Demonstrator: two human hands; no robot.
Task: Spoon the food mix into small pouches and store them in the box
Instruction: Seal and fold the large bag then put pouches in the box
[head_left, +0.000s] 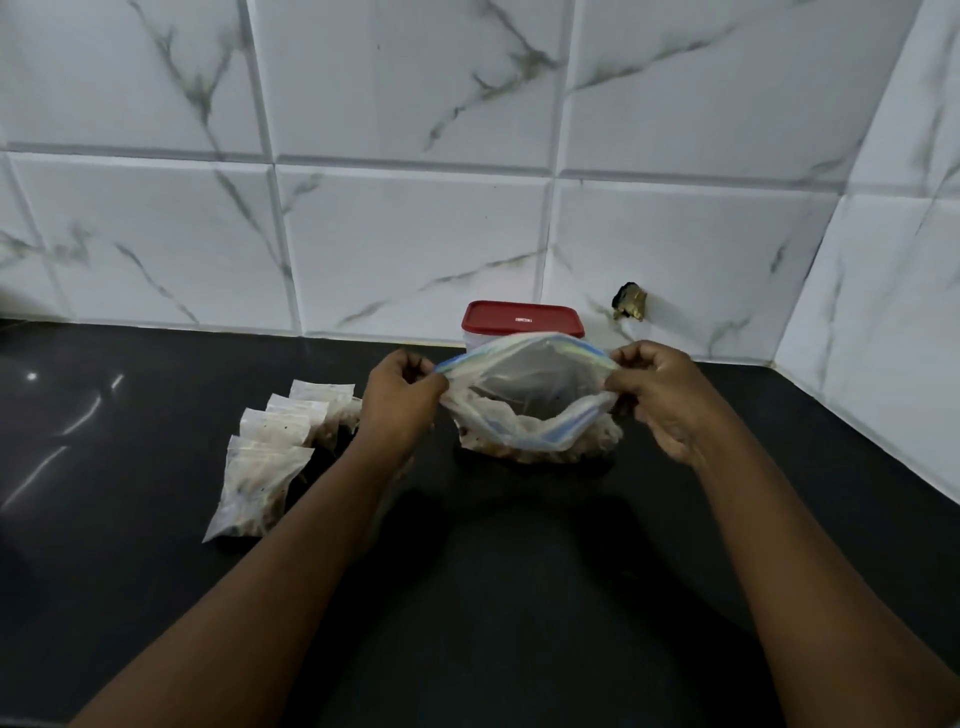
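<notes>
one bag (527, 387) pinched, left hand (402, 400), right hand (658, 397)

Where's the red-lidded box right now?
The red-lidded box stands at the back of the black counter against the tiled wall, just behind the big zip bag.

Black counter (104, 597), marbled white wall tiles (415, 234)
</notes>
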